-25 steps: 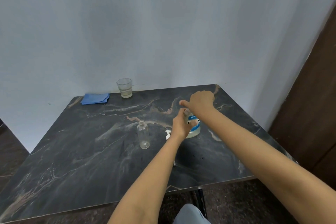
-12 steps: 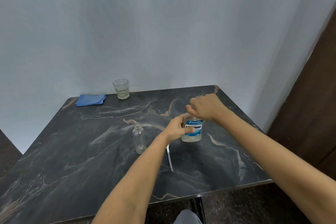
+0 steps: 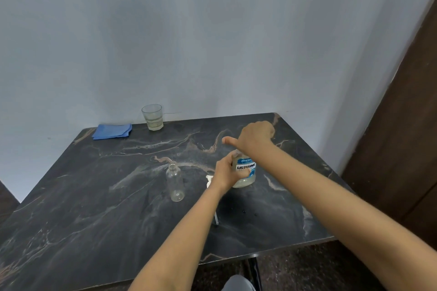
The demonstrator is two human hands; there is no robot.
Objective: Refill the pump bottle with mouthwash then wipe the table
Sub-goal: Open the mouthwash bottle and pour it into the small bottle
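Observation:
The mouthwash bottle (image 3: pixel 246 170), clear with a blue-and-white label, stands upright at the right middle of the dark marble table (image 3: pixel 94 208). My left hand (image 3: pixel 227 172) grips its body from the left side. My right hand (image 3: pixel 254 136) is curled over the bottle's top, thumb sticking out to the left, and hides the cap. The small clear pump bottle (image 3: pixel 175 183) stands uncapped and looks empty, a hand's width left of my left hand. Its white pump head (image 3: pixel 209 178) lies on the table behind my left wrist, with the tube (image 3: pixel 216 218) showing below my forearm.
A folded blue cloth (image 3: pixel 112 131) lies at the back left by the wall. A glass (image 3: pixel 153 117) with a little pale liquid stands beside it. A few dark droplets (image 3: pixel 248 213) dot the table in front of the mouthwash bottle. A brown door is at the right.
My right hand has turned on top of the mouthwash bottle; its thumb now points left. My left hand keeps its grip on the bottle, which stays in place.

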